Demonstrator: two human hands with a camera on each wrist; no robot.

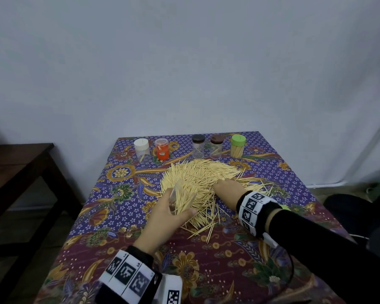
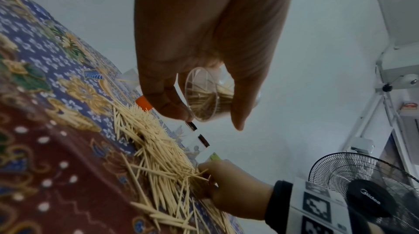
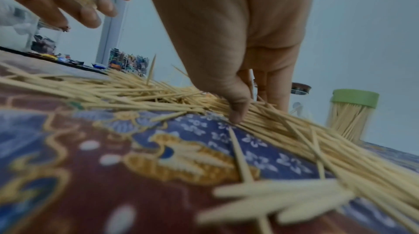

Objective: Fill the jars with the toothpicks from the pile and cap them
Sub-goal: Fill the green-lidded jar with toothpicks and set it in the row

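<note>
A big pile of toothpicks (image 1: 202, 174) (image 2: 154, 148) (image 3: 113, 91) lies mid-table. Over its near left edge my left hand (image 1: 173, 213) (image 2: 204, 40) (image 3: 68, 4) grips a clear uncapped jar (image 1: 181, 198) (image 2: 204, 98) tilted on its side, partly full of toothpicks. My right hand (image 1: 227, 188) (image 2: 231, 189) (image 3: 226, 40) is down in the pile's right part, thumb and fingers pinching a bunch of toothpicks against the cloth. Along the back stand capped jars: white (image 1: 142, 148), orange (image 1: 162, 150), black-capped (image 1: 198, 145), brown-capped (image 1: 216, 145), and a full green-capped one (image 1: 238, 145) (image 3: 350, 112).
A patterned tablecloth (image 1: 119, 238) covers the table. Stray toothpicks spread toward the near edge. A small green object (image 1: 284, 207) shows behind my right wristband. A dark wooden table (image 1: 15, 163) stands to the left, a black seat (image 1: 349, 207) to the right, and a fan (image 2: 362, 193) beyond.
</note>
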